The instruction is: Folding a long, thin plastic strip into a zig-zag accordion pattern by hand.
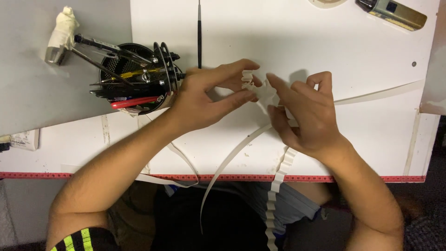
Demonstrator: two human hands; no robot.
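A: Status on the hands?

B: Left hand [206, 95] is curled in, thumb and fingers pinched onto the folded end of a white paper strip [248, 79]. Right hand [304, 116] is right beside it, index and thumb closing on the same strip from the other side; the remaining fingers are bent and loose.

A: Where does the strip sit?

B: Mid-table, on the white tabletop [288, 42], held just off the surface between the two hands. The pleated accordion tail [274, 195] runs from under the right palm, over the table edge and hangs down in front of the person's lap. A flat unfolded strip [232, 158] curves from the hands down and left, also past the edge. Another flat strip [381, 94] goes off to the right across the table.

A: Surroundings?

B: Black mesh tool cup [134, 76] lying just left of the left hand, stuffed with pens and pliers, nearly touching the wrist. Thin black rod [199, 32] above the hands. Red measuring tape [260, 177] runs along the front edge. Utility knife [395, 13] top right, well apart. Taped white bundle [60, 35] top left on the grey panel.
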